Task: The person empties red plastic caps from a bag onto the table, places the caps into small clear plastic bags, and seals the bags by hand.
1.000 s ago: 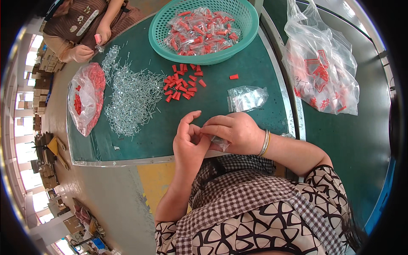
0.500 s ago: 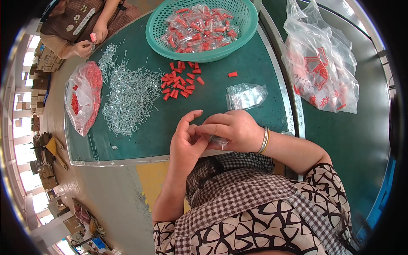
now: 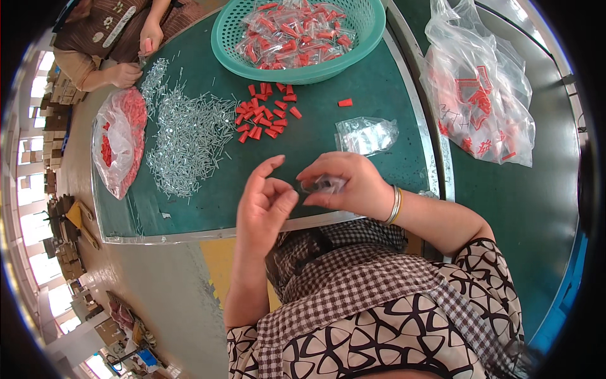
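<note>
Above the near edge of the table, my right hand [image 3: 353,183] pinches a small clear plastic bag [image 3: 329,184] between thumb and fingers. Part of the bag is covered by the fingers, and what it contains is too small to make out. Just left of it, my left hand [image 3: 260,205] is raised with the index finger stretched out and the thumb apart; nothing shows in it. Beyond my hands lie a loose group of red tapered plugs [image 3: 264,114] and a large heap of silvery screws or nails [image 3: 189,136]. A stack of flat clear bags [image 3: 367,136] rests beyond my right hand.
A green perforated basket [image 3: 297,77] at the far side is full of bagged red pieces. At the table's left edge stands an open plastic sack [image 3: 120,145] of red plugs. A white plastic bag [image 3: 480,95] lies on the right-hand surface. Across the table, another person's hands [image 3: 129,74] work.
My hands have parted: the left has moved left, away from the bag, while the right keeps hold of it. The other person's hands have shifted slightly.
</note>
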{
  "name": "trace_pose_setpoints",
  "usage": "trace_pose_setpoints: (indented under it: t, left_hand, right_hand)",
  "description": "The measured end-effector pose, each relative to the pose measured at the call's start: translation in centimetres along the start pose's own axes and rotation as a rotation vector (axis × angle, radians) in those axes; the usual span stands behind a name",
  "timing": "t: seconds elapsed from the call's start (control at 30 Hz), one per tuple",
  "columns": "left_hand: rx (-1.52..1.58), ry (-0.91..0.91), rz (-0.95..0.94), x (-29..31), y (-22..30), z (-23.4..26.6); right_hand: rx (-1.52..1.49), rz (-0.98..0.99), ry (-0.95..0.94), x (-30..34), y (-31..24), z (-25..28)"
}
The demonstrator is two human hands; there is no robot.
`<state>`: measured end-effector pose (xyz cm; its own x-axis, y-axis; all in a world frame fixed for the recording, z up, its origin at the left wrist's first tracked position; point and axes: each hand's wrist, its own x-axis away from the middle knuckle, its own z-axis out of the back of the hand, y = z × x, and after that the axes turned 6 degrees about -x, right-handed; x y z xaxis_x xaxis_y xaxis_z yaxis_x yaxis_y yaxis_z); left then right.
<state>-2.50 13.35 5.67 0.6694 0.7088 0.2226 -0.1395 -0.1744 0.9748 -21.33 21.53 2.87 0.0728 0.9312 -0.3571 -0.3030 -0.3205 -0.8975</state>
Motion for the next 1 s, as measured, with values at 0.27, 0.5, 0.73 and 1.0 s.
trace_pose_setpoints:
  t: [0.27,0.5,0.73,1.0]
  left_hand:
    - [-1.017,0.462,-0.299,-3.5,-2.1,8.9]
    - [-1.56,0.165,-0.642,-6.5,-1.9,10.8]
    - [-1.447,0.238,-0.513,-7.4,-1.9,10.9]
    - [-1.515,0.387,-0.446,-7.9,-2.3,9.9]
  right_hand:
    - [-0.427,-0.592,0.001,-0.5,-2.0,0.4]
    - [-0.373,-0.451,-0.012,-0.2,-1.1,0.0]
    - [-0.371,-0.44,-0.024,0.0,-1.5,0.2]
    - [-0.399,-0.46,-0.025,0.1,-1.2,0.1]
